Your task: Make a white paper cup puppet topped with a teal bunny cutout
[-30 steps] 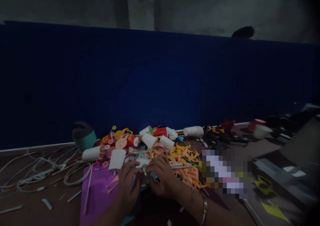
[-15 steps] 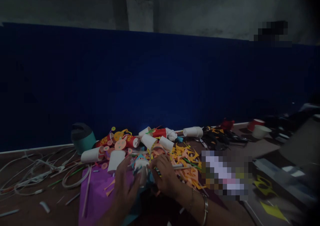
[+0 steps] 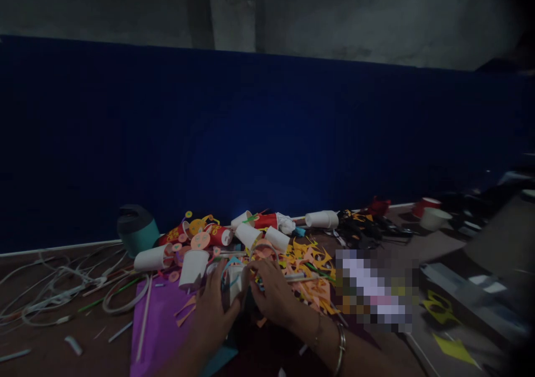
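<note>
A white paper cup [image 3: 236, 283] with bright blue paper at its top is between my two hands, partly covered by them. My left hand [image 3: 215, 310] wraps the cup's left side, thumb low and fingers along it. Bent over the cup's right edge, the fingers of my right hand [image 3: 271, 290] grip it; their tips are partly hidden. Beside my left hand stands another white paper cup [image 3: 193, 270]. Beneath the left forearm lies a purple sheet [image 3: 161, 321], and a piece of blue paper [image 3: 221, 360] shows below my hands.
Behind are several cups, among them a red cup [image 3: 219, 235], and orange paper scraps [image 3: 320, 293]. To the left are a teal jug [image 3: 140, 235] and tangled white cables [image 3: 71, 282]. Yellow paper [image 3: 453, 348] lies at right. A blue wall panel [image 3: 259, 132] rises behind the table.
My left hand has closed in around the cup, its thumb shifting slightly lower. The cup has turned a little between my hands. My right hand stays nearly in place.
</note>
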Demonstrator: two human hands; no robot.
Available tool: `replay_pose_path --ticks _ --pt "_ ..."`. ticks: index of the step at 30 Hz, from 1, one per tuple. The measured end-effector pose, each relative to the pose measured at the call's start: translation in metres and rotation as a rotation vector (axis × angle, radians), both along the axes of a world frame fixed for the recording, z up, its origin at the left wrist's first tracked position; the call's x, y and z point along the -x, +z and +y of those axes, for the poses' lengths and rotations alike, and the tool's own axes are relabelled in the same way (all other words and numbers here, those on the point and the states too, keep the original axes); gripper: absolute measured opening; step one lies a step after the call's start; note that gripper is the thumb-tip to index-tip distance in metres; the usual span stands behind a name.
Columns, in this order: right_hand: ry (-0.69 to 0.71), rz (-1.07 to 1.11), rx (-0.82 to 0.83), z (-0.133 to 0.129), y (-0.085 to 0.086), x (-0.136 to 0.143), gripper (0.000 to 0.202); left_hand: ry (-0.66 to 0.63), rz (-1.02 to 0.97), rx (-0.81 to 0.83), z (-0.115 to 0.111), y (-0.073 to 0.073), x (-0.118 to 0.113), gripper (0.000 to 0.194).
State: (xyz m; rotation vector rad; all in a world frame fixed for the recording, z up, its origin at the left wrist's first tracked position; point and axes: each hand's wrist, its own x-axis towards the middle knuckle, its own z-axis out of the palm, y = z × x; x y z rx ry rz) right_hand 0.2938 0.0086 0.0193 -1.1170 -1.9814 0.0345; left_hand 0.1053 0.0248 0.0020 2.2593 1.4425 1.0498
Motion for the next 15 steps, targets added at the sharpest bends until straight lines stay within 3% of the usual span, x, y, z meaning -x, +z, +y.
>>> replay_pose_path --ticks 5,15 --pt "0.018 0.061 -0.05 0.0013 -0.0053 0.0008 0.042 -0.009 -0.115 0.045 -0.0026 0.0028 -0.0021 0.07" --pt "0.094 0.14 -0.105 -0.003 -0.005 0.0009 0.041 -0.071 -0.231 -0.026 -0.0054 0.0063 -0.0038 0.072"
